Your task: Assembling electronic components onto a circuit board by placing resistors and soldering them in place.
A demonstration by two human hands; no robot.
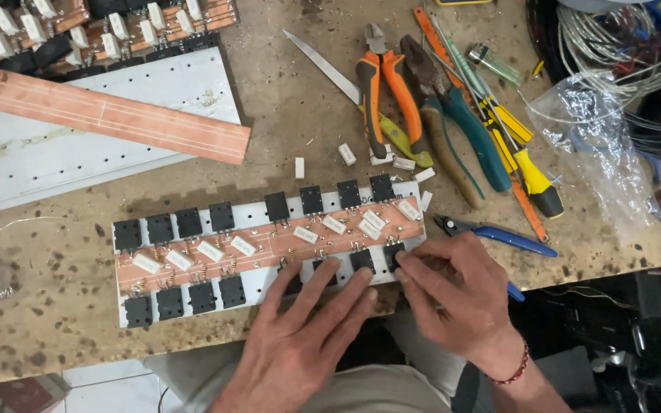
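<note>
A long metal plate (269, 291) lies across the front of the workbench. It carries a copper strip board (269, 246), two rows of black square components (189, 222) and several white block resistors (210, 251). My left hand (300, 336) lies flat with spread fingers pressing on the near row of black components. My right hand (457, 294) pinches the rightmost black component (393, 253) at the plate's near right corner. Neither hand lifts anything off the plate.
Orange-handled cutters (384, 88), teal pliers (453, 115), yellow screwdrivers (522, 160), a saw blade (323, 65) and blue-handled cutters (499, 235) lie behind. Loose white resistors (346, 154) are scattered. A second plate with a copper strip (101, 115) sits far left. A plastic bag (598, 138) and wires are at right.
</note>
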